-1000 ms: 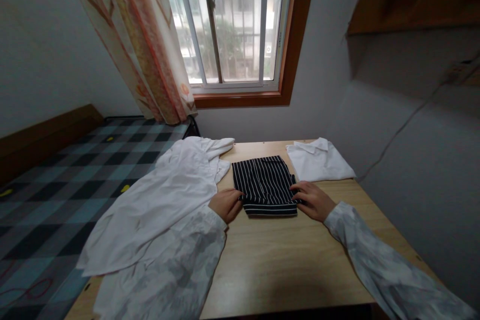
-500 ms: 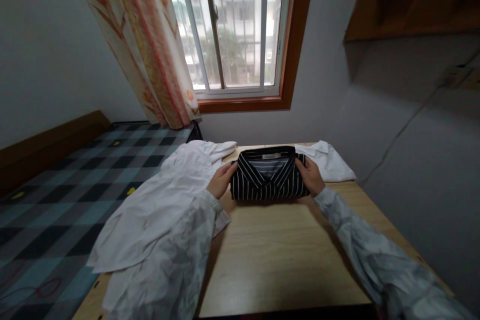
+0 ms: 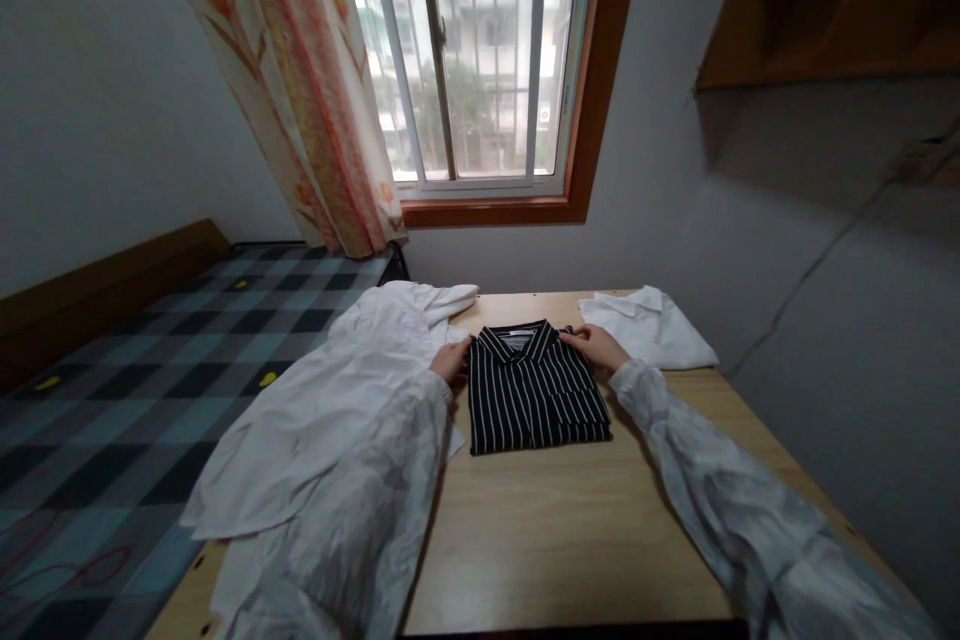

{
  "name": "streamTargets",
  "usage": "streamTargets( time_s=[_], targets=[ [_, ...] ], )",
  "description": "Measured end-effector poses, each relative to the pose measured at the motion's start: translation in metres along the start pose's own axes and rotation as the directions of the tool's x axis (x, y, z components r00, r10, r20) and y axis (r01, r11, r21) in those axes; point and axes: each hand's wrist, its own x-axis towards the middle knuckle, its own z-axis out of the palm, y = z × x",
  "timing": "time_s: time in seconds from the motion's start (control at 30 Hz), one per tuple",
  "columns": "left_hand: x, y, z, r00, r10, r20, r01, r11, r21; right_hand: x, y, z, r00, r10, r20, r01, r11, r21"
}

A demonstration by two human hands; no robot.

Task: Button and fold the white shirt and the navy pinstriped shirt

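Observation:
A black shirt with white stripes (image 3: 534, 400) lies flat on the wooden table, folded into a neat rectangle with its collar at the far end. At its upper left edge, my left hand (image 3: 451, 360) is closed on the fabric, the fingertips partly hidden by the shirt's side. My right hand (image 3: 598, 346) pinches the upper right corner beside the collar, thumb on top.
A rumpled white garment (image 3: 322, 410) spreads along the table's left side, and a folded white one (image 3: 652, 328) sits at the far right. Past the left edge stands a bed with a checked cover (image 3: 150, 400). A shelf (image 3: 817, 10) juts from the right wall.
The striped shirt has gone from held up and tilted between both hands to lying flat on the table, nearer to me. My right hand has shifted slightly left.

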Motion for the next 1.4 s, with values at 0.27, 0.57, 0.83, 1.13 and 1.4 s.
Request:
streamTargets(
  time_s=[0.27, 0.57, 0.83, 1.13, 1.4],
  targets=[
    [-0.008, -0.013, 0.006, 0.966, -0.041, -0.256, 0.106, 0.965, 0.242, -0.011, 0.020, -0.004, 0.994, -0.102, -0.051, 0.088, 0.971, -0.221],
    [-0.017, 0.006, 0.013, 0.932, 0.143, -0.333, 0.056, 0.851, 0.521, -0.029, 0.005, 0.005, 0.957, -0.237, -0.169, 0.143, 0.888, -0.437],
    [-0.055, 0.013, 0.026, 0.778, 0.538, 0.325, -0.567, 0.377, 0.733, -0.041, -0.006, 0.007, 0.734, -0.602, 0.314, 0.679, 0.647, -0.347],
    [-0.054, -0.021, 0.029, 0.912, 0.365, 0.188, -0.333, 0.389, 0.859, -0.034, 0.032, 0.027, 0.862, -0.410, 0.297, 0.505, 0.739, -0.445],
    [-0.108, 0.002, 0.036, 0.803, 0.479, 0.353, -0.548, 0.363, 0.754, -0.100, 0.008, 0.018, 0.807, -0.536, 0.249, 0.587, 0.674, -0.449]
  ],
)
